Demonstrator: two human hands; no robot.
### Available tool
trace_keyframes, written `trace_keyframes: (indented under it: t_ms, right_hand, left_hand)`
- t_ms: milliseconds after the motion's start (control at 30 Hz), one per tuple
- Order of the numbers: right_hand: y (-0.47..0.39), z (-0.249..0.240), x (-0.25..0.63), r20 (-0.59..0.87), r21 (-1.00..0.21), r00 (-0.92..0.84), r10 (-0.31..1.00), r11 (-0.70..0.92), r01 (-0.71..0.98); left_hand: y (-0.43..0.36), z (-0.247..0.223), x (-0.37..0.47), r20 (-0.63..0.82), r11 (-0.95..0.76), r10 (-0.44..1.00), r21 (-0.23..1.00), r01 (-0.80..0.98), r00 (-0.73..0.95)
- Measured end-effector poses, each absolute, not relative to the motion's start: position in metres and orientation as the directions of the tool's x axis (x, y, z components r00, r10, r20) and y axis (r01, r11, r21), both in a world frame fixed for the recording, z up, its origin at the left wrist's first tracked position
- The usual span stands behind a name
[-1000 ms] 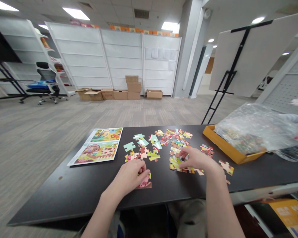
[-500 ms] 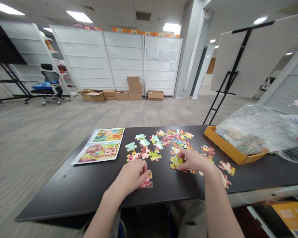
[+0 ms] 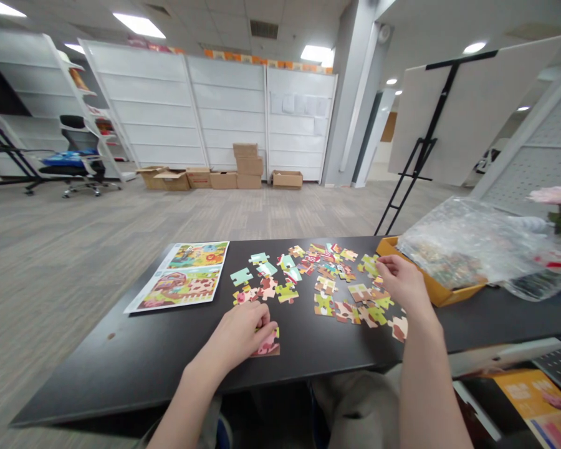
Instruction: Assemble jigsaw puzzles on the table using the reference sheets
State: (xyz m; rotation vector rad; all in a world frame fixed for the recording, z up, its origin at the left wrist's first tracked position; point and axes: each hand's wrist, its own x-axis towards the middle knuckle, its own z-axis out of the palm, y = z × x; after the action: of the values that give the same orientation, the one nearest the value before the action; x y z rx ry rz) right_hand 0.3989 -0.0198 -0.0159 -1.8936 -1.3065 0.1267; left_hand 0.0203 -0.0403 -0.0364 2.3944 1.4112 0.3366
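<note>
My left hand (image 3: 243, 330) lies on the black table with its fingers curled over the left side of a pink pig jigsaw puzzle piece (image 3: 270, 347); the fingertips' underside is hidden. At the right, my right hand (image 3: 404, 282) pinches the edge of a green jigsaw puzzle piece (image 3: 368, 265), low over the table. Below that hand lie brown and green puzzle pieces (image 3: 359, 293) and a cream piece (image 3: 399, 328). Between my hands are a green piece (image 3: 287, 293), a pinkish piece (image 3: 267, 287) and several pale blue ones (image 3: 241, 277).
A printed picture sheet (image 3: 217, 277) with farm and animal scenes lies at the table's left. An orange box (image 3: 432, 290) holding plastic-wrapped contents (image 3: 458, 249) stands at the right. Red barn pieces (image 3: 325, 252) lie toward the far edge. A white board on a stand (image 3: 416, 162) rises behind.
My right hand has moved right and away from me, uncovering several pieces; a green piece now shows at its fingertips. My left hand stays on the pig piece. The view has shifted slightly right.
</note>
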Motion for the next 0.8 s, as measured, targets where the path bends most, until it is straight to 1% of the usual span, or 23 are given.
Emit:
trace_keyframes:
  t_ms: [67,133,300,400,600,800]
  right_hand:
    - [-0.021,-0.015,0.397,0.378,-0.696,0.442,0.813,-0.065,0.715]
    - [-0.022,-0.013,0.393,0.382,-0.716,0.434,0.816,-0.036,0.697]
    - [-0.027,-0.011,0.396,0.400,-0.725,0.532,0.746,-0.097,0.681]
    - [-0.031,-0.012,0.405,0.426,-0.692,0.540,0.726,-0.122,0.711]
    - [-0.038,-0.014,0.417,0.416,-0.637,0.532,0.738,-0.182,0.749]
    - [-0.050,-0.017,0.446,0.343,-0.497,0.547,0.763,-0.347,0.795]
  left_hand:
    - [-0.039,-0.037,0.020,0.026,-0.452,0.874,0.407,0.794,0.485]
    - [-0.037,-0.038,0.020,0.016,-0.449,0.874,0.408,0.795,0.485]
    - [-0.033,-0.040,0.022,0.009,-0.444,0.877,0.396,0.803,0.480]
    - [-0.034,-0.040,0.024,0.012,-0.457,0.872,0.379,0.805,0.489]
    - [-0.033,-0.038,0.027,0.010,-0.467,0.869,0.352,0.811,0.495]
    - [-0.033,-0.039,0.027,0.005,-0.463,0.869,0.358,0.811,0.494]
